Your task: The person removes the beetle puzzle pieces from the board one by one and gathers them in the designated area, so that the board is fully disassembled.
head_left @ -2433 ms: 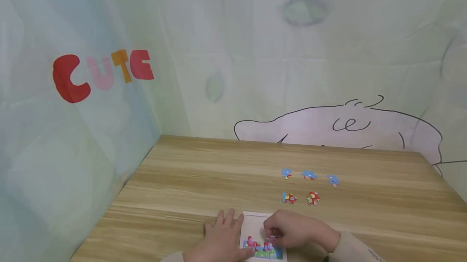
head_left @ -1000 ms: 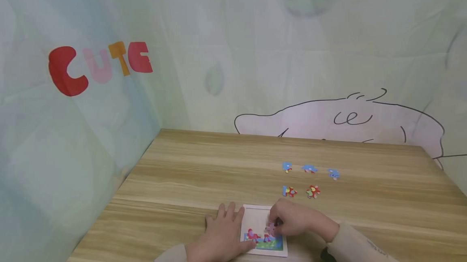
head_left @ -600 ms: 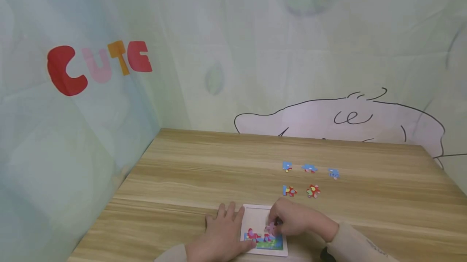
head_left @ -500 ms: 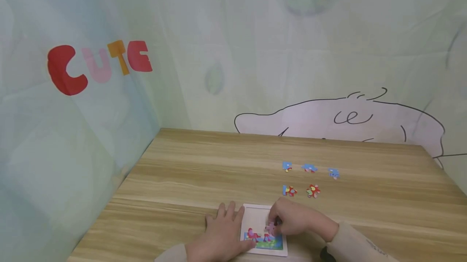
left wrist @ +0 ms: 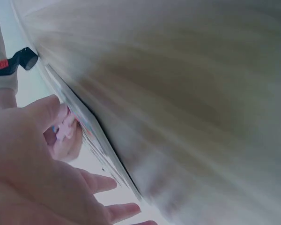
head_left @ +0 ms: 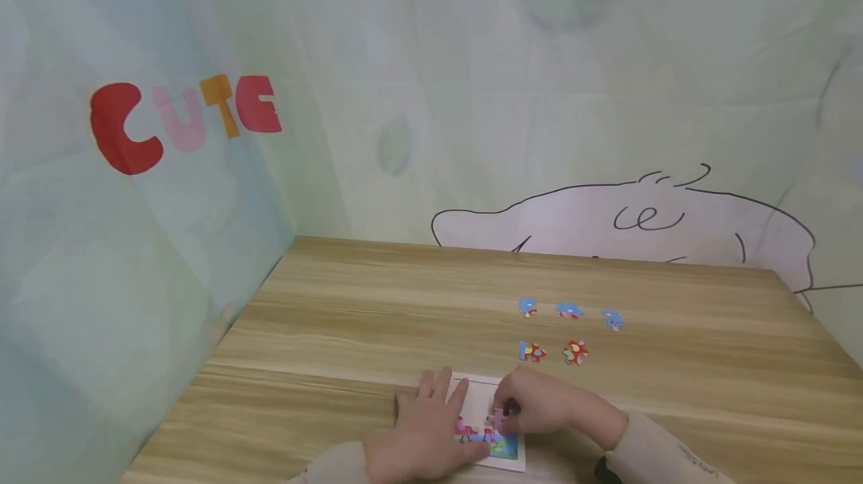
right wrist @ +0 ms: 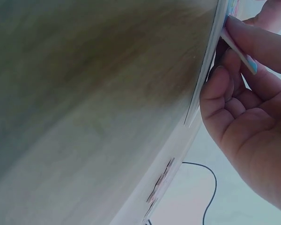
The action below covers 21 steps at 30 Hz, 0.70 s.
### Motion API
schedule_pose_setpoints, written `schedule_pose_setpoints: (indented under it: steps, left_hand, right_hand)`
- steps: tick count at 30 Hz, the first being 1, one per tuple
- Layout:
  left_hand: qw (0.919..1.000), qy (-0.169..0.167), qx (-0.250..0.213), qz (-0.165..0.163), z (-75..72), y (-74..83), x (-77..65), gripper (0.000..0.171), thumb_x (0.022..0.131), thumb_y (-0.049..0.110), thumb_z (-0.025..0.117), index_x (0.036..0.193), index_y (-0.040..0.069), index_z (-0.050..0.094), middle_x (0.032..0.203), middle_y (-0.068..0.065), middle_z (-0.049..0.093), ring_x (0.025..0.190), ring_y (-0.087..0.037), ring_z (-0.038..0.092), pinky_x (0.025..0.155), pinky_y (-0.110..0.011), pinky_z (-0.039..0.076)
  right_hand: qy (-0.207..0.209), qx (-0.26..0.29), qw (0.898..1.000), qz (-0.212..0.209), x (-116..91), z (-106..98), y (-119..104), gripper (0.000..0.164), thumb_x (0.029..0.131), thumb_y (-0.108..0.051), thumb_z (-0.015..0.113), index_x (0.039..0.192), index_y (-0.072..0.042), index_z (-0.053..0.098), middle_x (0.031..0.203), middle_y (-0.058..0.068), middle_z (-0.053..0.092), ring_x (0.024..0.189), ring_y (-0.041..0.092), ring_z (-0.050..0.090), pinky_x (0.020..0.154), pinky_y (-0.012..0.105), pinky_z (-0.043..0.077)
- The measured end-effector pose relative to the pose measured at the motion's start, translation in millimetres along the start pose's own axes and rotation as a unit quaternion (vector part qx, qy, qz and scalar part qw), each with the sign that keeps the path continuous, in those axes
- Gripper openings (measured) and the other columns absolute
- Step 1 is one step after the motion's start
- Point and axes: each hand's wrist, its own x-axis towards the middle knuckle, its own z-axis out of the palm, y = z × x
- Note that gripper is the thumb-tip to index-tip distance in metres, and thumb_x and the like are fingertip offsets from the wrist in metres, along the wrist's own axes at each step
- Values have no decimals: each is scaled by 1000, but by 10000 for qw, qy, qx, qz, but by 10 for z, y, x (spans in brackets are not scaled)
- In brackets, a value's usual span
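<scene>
In the head view a white-framed jigsaw board (head_left: 477,396) lies near the table's front edge, with joined pieces (head_left: 504,448) along its lower part showing red figures on green and blue. My left hand (head_left: 431,424) lies over the board's left side, fingers spread and straight. Thumb and fingers of my right hand (head_left: 542,403) pinch a pink jigsaw piece (head_left: 497,419) just above the joined row. The right wrist view shows that piece (right wrist: 241,52) tilted, one end close to the board's edge. Part of the board is hidden under both hands.
Several loose jigsaw pieces lie beyond the board in two rows, among them a blue one (head_left: 528,307) at the back and a red one (head_left: 575,352) nearer. The wooden table (head_left: 337,327) meets a printed cloth backdrop (head_left: 350,169) behind and at left.
My left hand has slid right, further over the board. My right hand keeps its pinch on the pink jigsaw piece, which was lower against the row at first and then tilted up.
</scene>
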Motion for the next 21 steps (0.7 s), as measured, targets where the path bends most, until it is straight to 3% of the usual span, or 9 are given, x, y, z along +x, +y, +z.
schedule_pose_setpoints:
  steps: [6,11,21]
  left_hand:
    - [9994,8,326,132,5,111,46,93,79,76,51,147,13,40,154,-17,31,141,-41,25,95,-75,25]
    - [9994,-136,259,190,7,153,79,88,81,74,49,148,17,40,155,-16,30,142,-41,23,96,-77,21]
    - [9993,-192,281,150,31,163,130,85,81,73,51,147,20,41,154,-16,31,142,-40,24,96,-75,24]
  right_hand:
    - [31,-46,10000,19,16,12,11,10,79,-7,73,72,-12,68,65,-17,55,58,-5,45,58,15,42]
    - [-14,67,10000,46,15,19,25,9,79,-5,73,74,-12,69,66,-18,54,60,-6,46,59,15,43]
    - [-4,431,9990,-147,-23,4,49,10,80,-4,71,74,-12,68,67,-18,54,60,-8,45,58,15,43]
